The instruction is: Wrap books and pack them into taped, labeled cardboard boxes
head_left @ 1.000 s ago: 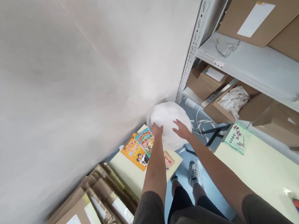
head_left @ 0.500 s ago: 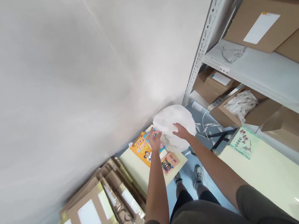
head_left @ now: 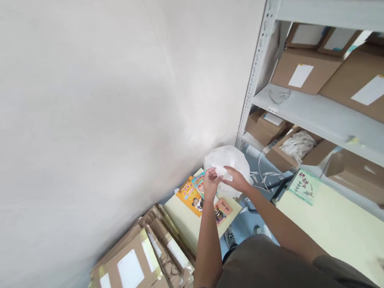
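A small white sheet-like piece [head_left: 224,173] is pinched between my two hands; whether it is paper or soft wrap I cannot tell. My left hand [head_left: 212,182] has curled fingers at its left side. From the right, my right hand [head_left: 236,180] closes thumb and fingers on its other side. Just behind them is a large, rounded white bundle [head_left: 237,157], like a bag or a roll of wrap. Left of the hands, an orange book [head_left: 188,197], a blue book [head_left: 198,182] and a pinkish book [head_left: 223,209] lie on a pale yellow board [head_left: 177,213].
Flattened cardboard boxes [head_left: 134,266] stand at lower left. On the right, metal shelving [head_left: 315,105] holds boxes above a pale yellow tabletop [head_left: 327,225] bearing a green printed booklet [head_left: 306,187]. The wall [head_left: 83,107] rises behind; white scraps [head_left: 272,181] lie near the shelf's foot.
My hands were apart, the right one over the white bundle. Now they have come together on the small white piece. The camera view has shifted, showing more shelving.
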`<state>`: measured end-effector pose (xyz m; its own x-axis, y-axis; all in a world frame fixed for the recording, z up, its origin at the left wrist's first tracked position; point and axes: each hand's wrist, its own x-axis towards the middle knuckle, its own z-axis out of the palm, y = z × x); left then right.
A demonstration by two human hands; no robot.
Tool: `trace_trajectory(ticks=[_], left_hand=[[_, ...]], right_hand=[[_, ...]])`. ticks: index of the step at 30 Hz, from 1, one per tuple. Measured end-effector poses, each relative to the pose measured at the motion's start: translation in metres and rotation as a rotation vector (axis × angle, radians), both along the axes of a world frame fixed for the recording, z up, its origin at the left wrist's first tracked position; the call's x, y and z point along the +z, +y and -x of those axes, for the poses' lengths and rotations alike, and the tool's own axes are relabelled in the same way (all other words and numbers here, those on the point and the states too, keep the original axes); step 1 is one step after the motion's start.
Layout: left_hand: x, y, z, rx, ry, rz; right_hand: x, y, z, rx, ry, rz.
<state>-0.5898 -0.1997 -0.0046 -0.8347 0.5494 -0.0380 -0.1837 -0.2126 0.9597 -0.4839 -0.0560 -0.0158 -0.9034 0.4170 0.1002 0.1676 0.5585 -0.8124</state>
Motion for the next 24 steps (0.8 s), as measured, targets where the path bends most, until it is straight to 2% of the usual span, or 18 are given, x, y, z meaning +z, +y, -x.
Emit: trace_trajectory(ticks=[3,6,11,14,17,20,22,24], left_hand=[[0.021,0.006,-0.004,-0.119,0.002,-0.048],[0.030,0.002,0.001,-0.087,0.067,0.023],[0.022,0.004,0.008,-0.054,0.150,0.260],[0.014,0.017,0.006,-0.031,0.109,0.376],[0.008,0.026,0.006,0.055,-0.014,0.445],[0.010,0.031,0.003,0.063,-0.233,0.440],[0.015,0.035,-0.004,-0.030,-0.315,0.370],[0.024,0.044,-0.017,-0.133,-0.308,0.244]], right_hand=[[0.026,0.009,-0.007,-0.145,0.029,0.052],[0.047,0.027,-0.014,-0.296,0.077,0.132],[0.072,0.048,-0.030,-0.352,0.205,0.353],[0.083,0.048,-0.041,-0.350,0.290,0.532],[0.093,0.046,-0.056,-0.364,0.384,0.710],[0.101,0.049,-0.078,-0.403,0.471,0.796],[0.104,0.053,-0.097,-0.442,0.504,0.816],[0.104,0.057,-0.119,-0.478,0.528,0.827]])
